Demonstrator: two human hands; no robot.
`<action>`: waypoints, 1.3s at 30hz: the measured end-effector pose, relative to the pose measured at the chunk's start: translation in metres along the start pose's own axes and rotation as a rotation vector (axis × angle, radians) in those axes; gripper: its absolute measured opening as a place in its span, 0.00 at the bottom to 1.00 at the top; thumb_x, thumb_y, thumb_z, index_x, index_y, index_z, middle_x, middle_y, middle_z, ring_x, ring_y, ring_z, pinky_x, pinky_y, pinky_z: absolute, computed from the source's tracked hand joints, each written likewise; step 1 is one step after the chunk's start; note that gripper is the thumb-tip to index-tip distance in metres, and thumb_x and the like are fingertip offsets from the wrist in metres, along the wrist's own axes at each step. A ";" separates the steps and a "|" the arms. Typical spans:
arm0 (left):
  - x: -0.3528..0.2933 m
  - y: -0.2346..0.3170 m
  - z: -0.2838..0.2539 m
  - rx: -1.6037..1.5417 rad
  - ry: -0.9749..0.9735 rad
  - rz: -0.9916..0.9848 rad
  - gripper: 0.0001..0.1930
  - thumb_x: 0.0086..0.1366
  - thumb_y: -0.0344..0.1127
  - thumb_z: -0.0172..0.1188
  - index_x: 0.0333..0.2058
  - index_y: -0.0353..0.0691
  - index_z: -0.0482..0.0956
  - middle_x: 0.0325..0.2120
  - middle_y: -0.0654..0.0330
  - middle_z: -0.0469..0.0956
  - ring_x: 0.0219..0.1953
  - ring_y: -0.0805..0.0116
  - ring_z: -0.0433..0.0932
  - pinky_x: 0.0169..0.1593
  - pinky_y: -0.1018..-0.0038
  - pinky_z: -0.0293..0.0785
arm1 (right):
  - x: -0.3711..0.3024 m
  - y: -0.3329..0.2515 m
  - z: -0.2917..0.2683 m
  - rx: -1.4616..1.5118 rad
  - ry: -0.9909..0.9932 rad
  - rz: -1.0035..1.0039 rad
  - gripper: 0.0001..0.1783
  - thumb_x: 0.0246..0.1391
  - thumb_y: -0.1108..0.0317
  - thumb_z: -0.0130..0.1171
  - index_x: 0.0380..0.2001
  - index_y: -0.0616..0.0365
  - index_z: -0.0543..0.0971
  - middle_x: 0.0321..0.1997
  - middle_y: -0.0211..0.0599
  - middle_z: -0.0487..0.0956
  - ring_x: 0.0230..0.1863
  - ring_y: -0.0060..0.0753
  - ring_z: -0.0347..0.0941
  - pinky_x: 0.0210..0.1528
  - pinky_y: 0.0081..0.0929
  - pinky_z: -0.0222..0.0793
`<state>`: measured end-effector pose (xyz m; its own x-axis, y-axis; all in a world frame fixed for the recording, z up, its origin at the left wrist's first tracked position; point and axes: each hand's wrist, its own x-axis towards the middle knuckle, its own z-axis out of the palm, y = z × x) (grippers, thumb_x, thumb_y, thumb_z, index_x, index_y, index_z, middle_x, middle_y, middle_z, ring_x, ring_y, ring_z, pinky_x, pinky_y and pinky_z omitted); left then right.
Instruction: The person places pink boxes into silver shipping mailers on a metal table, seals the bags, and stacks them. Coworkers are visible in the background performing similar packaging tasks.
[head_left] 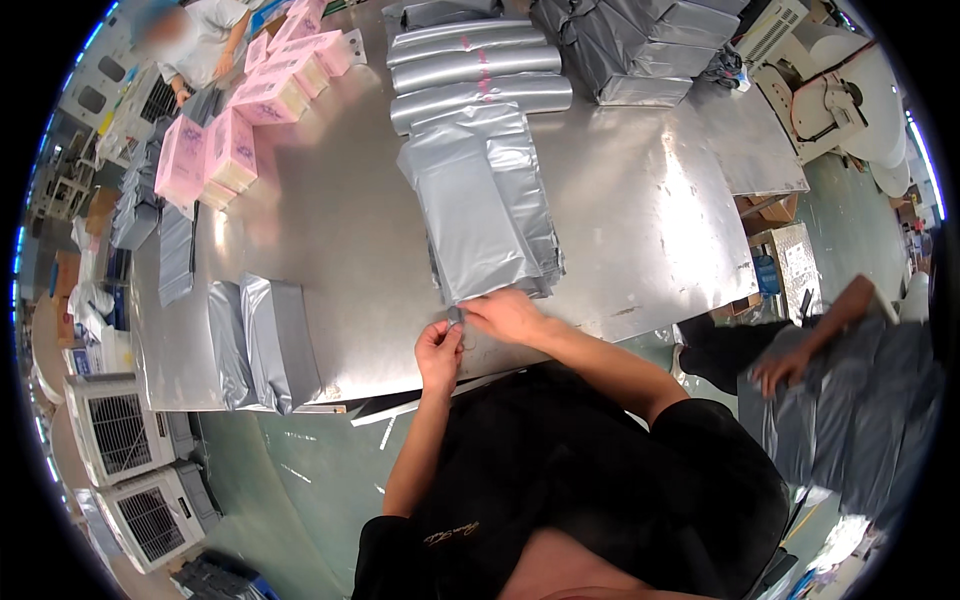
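A loose stack of flat silver-grey plastic mailing bags (470, 220) lies in front of me on the metal table (345, 270). At the near edge of the top bag, my right hand (508, 318) has its fingers curled onto the plastic. Just left of it, my left hand (438, 352) pinches a small grey bit (455, 317) between thumb and fingers. Whether that bit is a bag corner or a separate strip, I cannot tell. Both hands are close together over the table's front edge.
Rolled grey bags (480, 82) lie beyond the stack, with wrapped grey bundles (645, 50) at far right. Pink boxes (230, 150) and two grey packs (265, 340) are on the left. A person (205, 45) works at far left; another's hand (785, 372) rests on grey bags at right.
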<state>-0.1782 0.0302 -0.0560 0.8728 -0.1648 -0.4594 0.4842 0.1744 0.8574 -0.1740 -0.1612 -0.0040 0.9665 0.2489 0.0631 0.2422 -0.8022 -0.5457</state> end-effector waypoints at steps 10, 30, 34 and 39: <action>-0.012 0.015 -0.014 -0.166 -0.105 -0.140 0.10 0.71 0.24 0.56 0.48 0.33 0.81 0.25 0.66 0.74 0.24 0.79 0.68 0.21 0.80 0.60 | -0.014 -0.016 0.040 -0.008 0.190 -0.119 0.11 0.58 0.63 0.63 0.44 0.48 0.82 0.41 0.31 0.79 0.37 0.40 0.81 0.33 0.38 0.78; 0.020 0.111 -0.005 1.740 -0.594 1.601 0.18 0.62 0.32 0.57 0.51 0.48 0.83 0.59 0.64 0.77 0.65 0.65 0.70 0.72 0.57 0.61 | -0.047 0.093 -0.138 -0.625 0.207 -0.854 0.26 0.47 0.64 0.60 0.53 0.46 0.82 0.58 0.29 0.79 0.53 0.34 0.74 0.56 0.35 0.70; 0.039 0.098 -0.008 1.605 -0.625 1.438 0.13 0.58 0.30 0.61 0.43 0.43 0.85 0.49 0.61 0.82 0.59 0.59 0.76 0.70 0.54 0.64 | -0.030 0.120 -0.122 -0.598 -0.179 -0.749 0.16 0.51 0.63 0.63 0.45 0.48 0.86 0.54 0.31 0.82 0.53 0.35 0.75 0.54 0.34 0.72; 0.041 0.086 -0.031 0.667 -0.277 0.523 0.06 0.67 0.31 0.64 0.41 0.39 0.83 0.38 0.63 0.83 0.41 0.70 0.80 0.54 0.67 0.77 | -0.027 0.125 -0.104 0.649 0.049 0.020 0.11 0.64 0.59 0.65 0.38 0.55 0.84 0.34 0.27 0.80 0.36 0.24 0.75 0.37 0.26 0.71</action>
<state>-0.0989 0.0684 -0.0083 0.8840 -0.4667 0.0268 -0.1836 -0.2939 0.9380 -0.1615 -0.3243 0.0128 0.9768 0.1998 0.0774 0.1383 -0.3120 -0.9400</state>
